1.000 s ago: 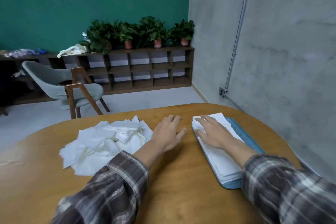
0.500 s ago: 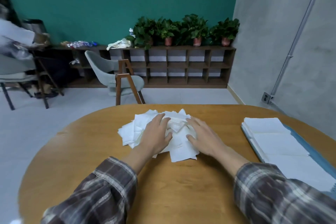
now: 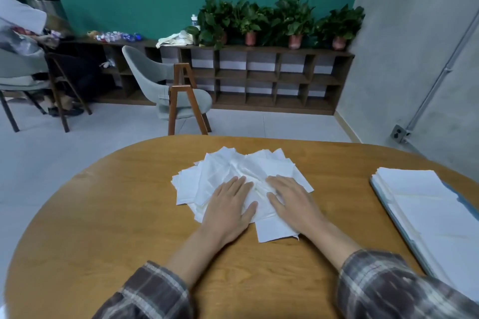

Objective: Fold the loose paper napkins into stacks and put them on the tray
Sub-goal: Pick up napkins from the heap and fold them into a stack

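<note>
1. I am looking down at a rounded wooden counter (image 3: 108, 215) in a room with a teal back wall and a grey concrete wall on the right.
2. The pile of loose napkins (image 3: 241, 173) lies near the middle of the counter, white sheets overlapping at odd angles, one sheet sticking out toward me at the near edge.
3. My left hand (image 3: 228, 207) lies flat, palm down, on the near left part of the pile, fingers stretched and slightly spread; it grips nothing.
4. My right hand (image 3: 293, 202) lies flat, palm down, on the near right part of the pile, fingers extended, pressing the paper without pinching any sheet.
5. The two hands sit just beside each other, thumbs near but apart. Plaid sleeves cover both forearms at the bottom of the view.
6. The folded napkin stacks (image 3: 420, 204) rest on the blue tray (image 3: 464, 202) at the right edge of the counter, well apart from the pile.
7. Behind the counter stands a grey chair (image 3: 166, 85) with wooden legs, then a low cubby shelf (image 3: 259, 77) carrying potted plants (image 3: 274, 18).
</note>
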